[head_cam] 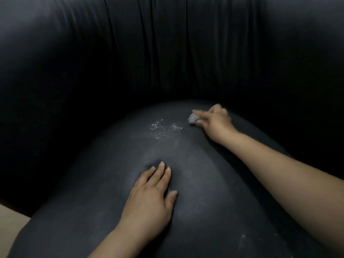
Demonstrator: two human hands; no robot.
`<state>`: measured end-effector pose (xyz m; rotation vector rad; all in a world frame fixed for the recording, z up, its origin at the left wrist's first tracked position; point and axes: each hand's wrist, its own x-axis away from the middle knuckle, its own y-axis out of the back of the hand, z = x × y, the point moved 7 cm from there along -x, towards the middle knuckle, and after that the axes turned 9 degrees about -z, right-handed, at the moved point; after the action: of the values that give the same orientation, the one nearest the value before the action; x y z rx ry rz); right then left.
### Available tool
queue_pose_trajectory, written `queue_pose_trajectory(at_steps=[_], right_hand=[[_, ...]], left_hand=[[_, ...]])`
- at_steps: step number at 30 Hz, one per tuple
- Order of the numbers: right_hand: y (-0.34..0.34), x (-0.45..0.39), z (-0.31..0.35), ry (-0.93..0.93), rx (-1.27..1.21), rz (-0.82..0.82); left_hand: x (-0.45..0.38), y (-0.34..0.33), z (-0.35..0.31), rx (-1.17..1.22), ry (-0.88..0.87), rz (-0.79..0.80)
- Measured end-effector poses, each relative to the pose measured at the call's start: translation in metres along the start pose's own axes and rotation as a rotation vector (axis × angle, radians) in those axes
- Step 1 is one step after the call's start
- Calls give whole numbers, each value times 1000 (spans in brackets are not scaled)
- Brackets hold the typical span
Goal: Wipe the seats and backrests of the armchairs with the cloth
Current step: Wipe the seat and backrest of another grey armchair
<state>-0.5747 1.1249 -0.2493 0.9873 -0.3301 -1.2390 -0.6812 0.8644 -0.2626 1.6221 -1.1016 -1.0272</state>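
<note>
Black armchair seat (204, 183) fills the lower view, domed cushion, long axis running from the near edge away toward the backrest (167, 53), which curves around it behind and at both sides, pleated down the middle.

Cloth (193, 119): small grey wad, bunched, no clear long axis. Sits on the seat far end, right of centre, close to the backrest base.

Right hand (214, 118): arm stretched out from lower right across the seat, palm down, fingers curled round the cloth, pressing it to the seat. Index finger lies straight along the top of the wad, pointing left.

Left hand (149, 198): on seat middle, nearer the front edge, palm flat, fingers straight and slightly spread, pointing at the backrest. Holds nothing.

White specks (165, 127) on the seat just left of the cloth; faint pale smears across the seat centre.
</note>
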Motion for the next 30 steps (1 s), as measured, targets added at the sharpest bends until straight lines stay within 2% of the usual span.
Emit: queue_pose_trajectory(at_steps=[2,5,8,9,11,14,15,17,19,21,23,27,28,30], right_hand=[[0,-18,-12,-163,48,-37],[-27,-12,20,-155,48,12],[-51,22,72,217,15,141],[-51,23,75,281,-4,173],[-37,6,58,200,2,156],[-16,-25,5,-188,22,35],[-18,-26,1,-246,37,19],[-33,-22,16,-191,69,40],[-51,-5,49,35,58,78],[-57,3,63,197,18,90],[-53,-12,53,121,-26,82],[-64,-46,37,-230,-47,35],[-70,-47,44,-239,-32,42],[-81,-39,71,-70,5,99]], left_hand=[[1,0,0,20,10,-9],[1,-3,1,26,10,0],[1,-4,4,46,17,18],[1,-4,4,60,19,25],[1,-5,5,83,13,34],[-3,1,11,144,-12,56],[-8,7,15,152,-24,45],[-20,24,32,87,-23,-61],[-32,38,58,-38,74,-154],[-40,36,82,-131,202,-126],[-42,26,93,-161,254,-91],[-41,18,93,-177,249,-125],[-41,17,93,-178,249,-128],[-42,16,95,-186,251,-122]])
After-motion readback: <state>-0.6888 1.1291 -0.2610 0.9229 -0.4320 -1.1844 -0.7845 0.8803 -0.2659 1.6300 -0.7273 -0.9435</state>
